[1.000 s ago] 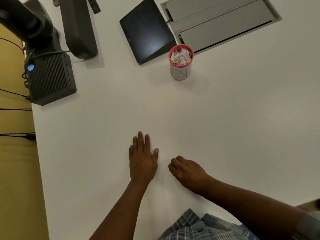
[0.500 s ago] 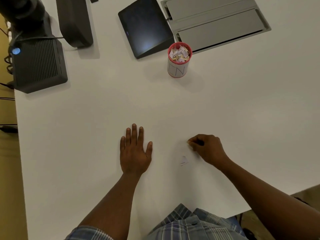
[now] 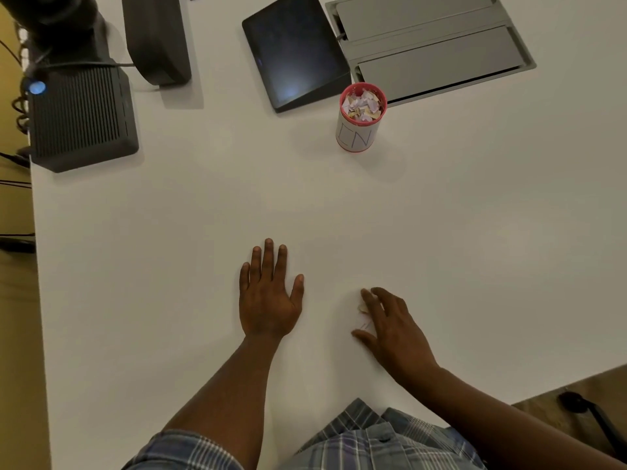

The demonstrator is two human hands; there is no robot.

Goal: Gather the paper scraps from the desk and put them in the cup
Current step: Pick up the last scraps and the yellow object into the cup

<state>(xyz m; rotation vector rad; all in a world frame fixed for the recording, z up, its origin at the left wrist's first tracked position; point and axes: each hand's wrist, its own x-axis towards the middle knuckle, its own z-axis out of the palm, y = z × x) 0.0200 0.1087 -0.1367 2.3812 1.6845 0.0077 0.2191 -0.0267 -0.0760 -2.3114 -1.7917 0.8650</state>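
White desk [image 3: 169,300], last scraps [image 3: 363,315].
Right hand [image 3: 390,325] has swung back, fingers loosely curling over them; left hand [image 3: 268,293] stays flat; cup [image 3: 360,130] nearly full.

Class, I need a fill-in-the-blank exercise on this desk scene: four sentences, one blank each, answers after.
1. The red-rimmed paper cup is full of paper ____.
2. The left hand lies ____ on the white desk.
3. The right hand covers small scraps on the ____.
4. The cup stands beside a dark ____.

Answers: scraps; flat; desk; tablet
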